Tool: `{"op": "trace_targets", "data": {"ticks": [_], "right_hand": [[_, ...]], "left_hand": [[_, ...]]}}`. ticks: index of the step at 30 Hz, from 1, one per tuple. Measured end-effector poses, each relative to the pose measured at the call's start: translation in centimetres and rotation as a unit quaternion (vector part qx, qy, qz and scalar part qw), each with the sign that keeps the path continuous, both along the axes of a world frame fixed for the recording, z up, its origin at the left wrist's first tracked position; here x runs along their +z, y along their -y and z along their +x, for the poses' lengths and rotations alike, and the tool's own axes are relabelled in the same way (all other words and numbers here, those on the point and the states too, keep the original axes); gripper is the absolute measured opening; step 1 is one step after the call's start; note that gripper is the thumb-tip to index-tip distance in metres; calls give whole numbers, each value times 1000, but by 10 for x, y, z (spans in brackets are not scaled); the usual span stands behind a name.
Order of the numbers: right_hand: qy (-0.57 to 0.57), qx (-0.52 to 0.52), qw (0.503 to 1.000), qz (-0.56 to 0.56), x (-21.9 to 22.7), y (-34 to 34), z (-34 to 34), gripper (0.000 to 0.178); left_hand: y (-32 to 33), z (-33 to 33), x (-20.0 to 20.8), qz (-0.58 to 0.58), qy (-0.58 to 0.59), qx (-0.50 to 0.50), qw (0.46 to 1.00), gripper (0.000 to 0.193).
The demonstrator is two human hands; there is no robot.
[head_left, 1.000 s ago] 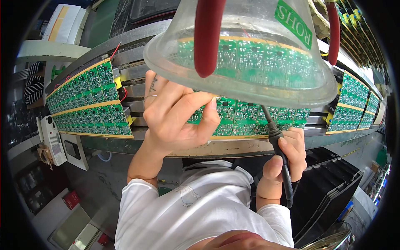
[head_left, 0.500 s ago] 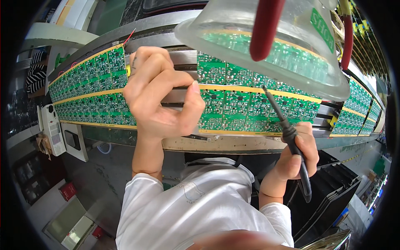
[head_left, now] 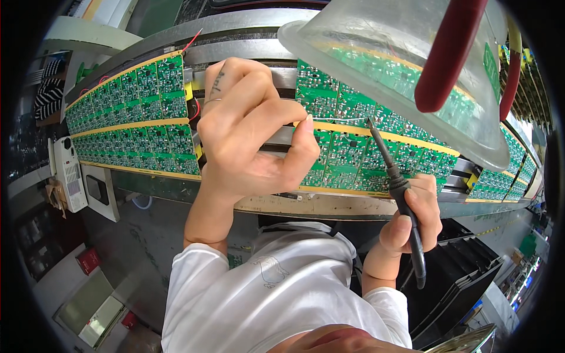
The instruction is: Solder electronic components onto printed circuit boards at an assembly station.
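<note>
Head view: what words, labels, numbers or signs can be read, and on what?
Green label on the clear hood: lettering partly turned away; I won't transcribe it.
Circuit boards: any print too small to read.
Left hand: dark marks, too small to read.

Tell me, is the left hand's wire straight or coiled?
Roughly straight where it shows: the wire runs from the left hand toward the black tool. Inside the hand, cannot tell.
</note>
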State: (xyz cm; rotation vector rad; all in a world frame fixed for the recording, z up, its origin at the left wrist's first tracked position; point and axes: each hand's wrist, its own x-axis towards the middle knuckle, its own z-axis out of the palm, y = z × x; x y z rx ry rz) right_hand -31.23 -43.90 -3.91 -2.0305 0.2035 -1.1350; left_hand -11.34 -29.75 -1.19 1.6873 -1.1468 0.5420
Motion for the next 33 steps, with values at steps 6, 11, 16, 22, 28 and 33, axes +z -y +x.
{"op": "trace_targets", "data": {"ticks": [6,11,16,22,28,33], "right_hand": [[-44,-2,997,-67,9,-6,-2,25],[-50,-4,996,-75,10,-6,-1,25],[-1,-10,999,-44,8,5,1,28],[41,-20,999,1,4,23,5,34],[5,-53,998,18,4,23,6,37],[-18,-46,999,4,5,22,14,38]], "left_hand": [[0,-2,1,19,-5,4,1000,12],[0,-2,3,20,-6,6,1000,13],[-2,2,2,16,-2,16,1000,13],[-1,4,-3,7,9,32,999,13],[-2,4,-2,17,3,49,999,14],[-5,6,3,11,-12,64,998,15]]}}
